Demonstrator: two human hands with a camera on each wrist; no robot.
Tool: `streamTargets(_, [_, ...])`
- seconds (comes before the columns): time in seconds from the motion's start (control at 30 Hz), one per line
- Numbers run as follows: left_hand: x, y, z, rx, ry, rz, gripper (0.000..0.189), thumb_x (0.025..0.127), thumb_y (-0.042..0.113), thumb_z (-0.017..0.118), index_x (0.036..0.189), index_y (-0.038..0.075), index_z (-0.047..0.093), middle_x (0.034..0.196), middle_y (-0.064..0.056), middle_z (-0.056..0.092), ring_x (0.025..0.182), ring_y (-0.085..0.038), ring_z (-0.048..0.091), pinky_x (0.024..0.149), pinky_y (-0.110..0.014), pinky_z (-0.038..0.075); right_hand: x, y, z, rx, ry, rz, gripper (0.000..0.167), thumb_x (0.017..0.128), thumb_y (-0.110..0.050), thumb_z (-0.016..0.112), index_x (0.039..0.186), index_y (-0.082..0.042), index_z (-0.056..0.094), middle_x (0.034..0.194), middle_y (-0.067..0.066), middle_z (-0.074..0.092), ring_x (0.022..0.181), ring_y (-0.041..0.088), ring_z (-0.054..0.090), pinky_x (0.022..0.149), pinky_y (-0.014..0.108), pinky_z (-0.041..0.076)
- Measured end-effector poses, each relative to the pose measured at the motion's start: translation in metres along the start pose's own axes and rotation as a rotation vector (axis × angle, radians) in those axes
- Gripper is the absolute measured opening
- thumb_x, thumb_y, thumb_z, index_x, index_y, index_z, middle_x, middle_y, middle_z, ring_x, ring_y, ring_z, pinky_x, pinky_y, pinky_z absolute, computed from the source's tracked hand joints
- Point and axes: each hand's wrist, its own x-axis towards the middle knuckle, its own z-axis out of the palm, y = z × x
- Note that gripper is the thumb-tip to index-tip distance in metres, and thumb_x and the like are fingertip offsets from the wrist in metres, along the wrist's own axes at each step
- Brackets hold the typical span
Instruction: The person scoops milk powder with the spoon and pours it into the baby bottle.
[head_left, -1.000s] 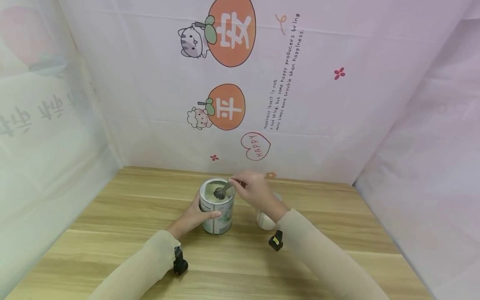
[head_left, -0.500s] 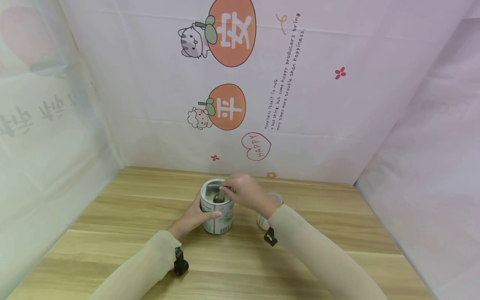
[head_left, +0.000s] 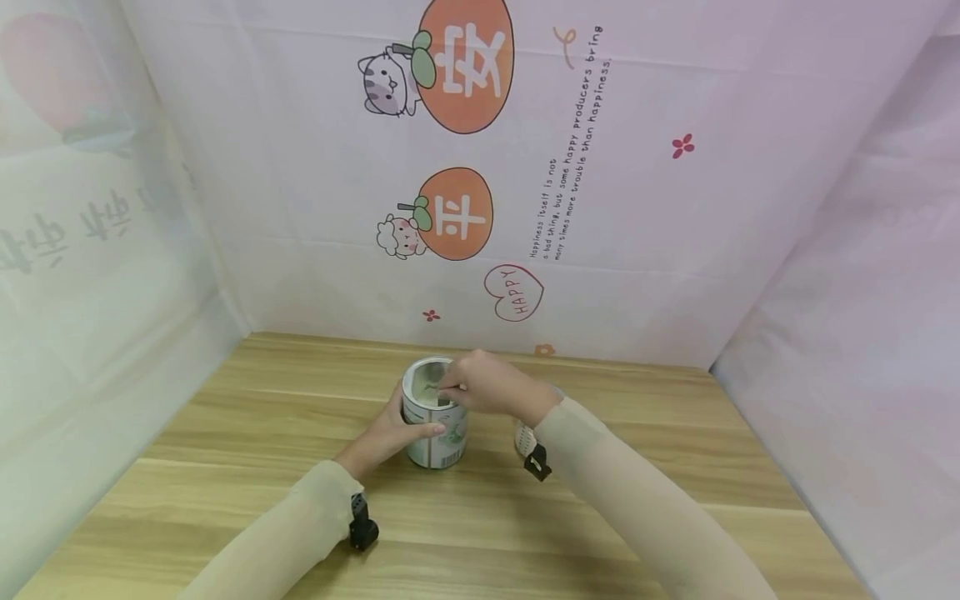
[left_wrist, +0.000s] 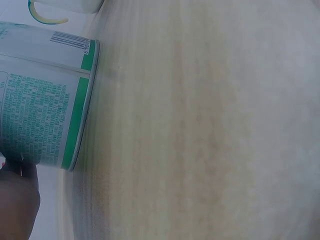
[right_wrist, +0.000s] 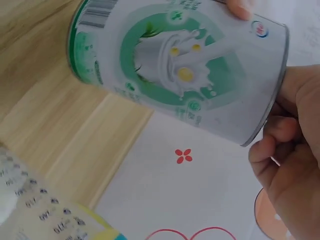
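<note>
An open milk powder can (head_left: 450, 443) stands upright on the table, white with a green milk design. My left hand (head_left: 392, 430) grips its left side, the thumb across the front. Pale powder shows inside the can in the head view. At the right side of the rim, my right hand (head_left: 491, 385) pinches the handle of a powder scoop (head_left: 444, 401); the bowl is down inside the can, out of sight. In the right wrist view, curled fingers of the right hand (right_wrist: 287, 145) sit at the can's mouth.
A patterned cup (head_left: 524, 439) stands right of the can, partly behind the right wrist; its yellow and blue-green handle (left_wrist: 47, 21) shows in the left wrist view. The wood-grain table (head_left: 450, 542) meets a printed cloth wall (head_left: 337, 283) behind the can.
The right hand has moved left and brought the scoop lower into the can; its bowl was visible above the powder earlier. The left hand and can stay put.
</note>
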Motion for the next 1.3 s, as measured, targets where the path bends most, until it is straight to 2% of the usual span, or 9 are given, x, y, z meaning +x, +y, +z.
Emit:
streamTargets(0.33, [0.001,-0.003,-0.001,-0.014,-0.002,0.008,0.104,0.084,0.025,0.083,0.158,0.030,0.011,0.152,-0.007,0.040,0.137,-0.029,0.040,0.116,-0.056,0.023,0.003,0.001,-0.006,0.113,-0.107,0.081,0.012,0.096,-0.013,0.069,0.096,-0.009,0.080,0.088,-0.001,0.074,0.070,0.003,0.062,0.064,0.015,0.052])
streamTargets(0.5, [0.000,-0.003,-0.001,-0.011,0.000,0.000,0.104,0.084,0.025,0.083,0.158,0.032,0.011,0.153,-0.007,0.038,0.138,-0.029,0.039,0.116,-0.057,0.022,0.002,0.005,-0.004,0.175,-0.111,0.120,0.013,0.097,-0.015,0.068,0.095,-0.011,0.080,0.085,-0.005,0.074,0.061,0.002,0.057,0.060,0.018,0.052])
streamTargets(0.83, [0.002,-0.004,-0.002,-0.002,-0.001,-0.002,0.103,0.085,0.027,0.082,0.158,0.032,0.010,0.153,-0.006,0.037,0.138,-0.029,0.037,0.116,-0.058,0.022,-0.001,0.011,-0.002,0.335,-0.023,0.200,0.016,0.095,-0.018,0.067,0.094,-0.011,0.081,0.084,-0.006,0.075,0.062,0.001,0.059,0.064,0.021,0.054])
streamTargets(1.0, [0.003,-0.005,-0.002,-0.011,-0.007,0.011,0.102,0.085,0.026,0.083,0.158,0.031,0.012,0.152,-0.008,0.037,0.138,-0.029,0.038,0.115,-0.057,0.023,-0.004,0.011,-0.004,0.455,0.029,0.309,0.021,0.096,-0.019,0.063,0.088,-0.011,0.082,0.082,-0.006,0.073,0.063,0.008,0.059,0.062,0.026,0.052])
streamTargets(1.2, [0.003,-0.005,-0.002,-0.001,0.010,0.010,0.101,0.084,0.026,0.083,0.157,0.029,0.014,0.151,-0.008,0.039,0.137,-0.029,0.038,0.115,-0.057,0.023,-0.009,0.014,-0.004,0.549,0.117,0.448,0.027,0.096,-0.021,0.060,0.083,-0.009,0.080,0.085,-0.002,0.074,0.072,0.012,0.061,0.072,0.032,0.053])
streamTargets(1.3, [0.003,-0.004,-0.002,0.011,0.017,0.003,0.103,0.083,0.028,0.084,0.158,0.029,0.012,0.150,-0.008,0.039,0.137,-0.028,0.038,0.115,-0.057,0.023,-0.012,0.015,-0.004,0.578,0.144,0.505,0.029,0.096,-0.023,0.061,0.080,-0.007,0.079,0.082,-0.001,0.072,0.068,0.012,0.053,0.071,0.031,0.048])
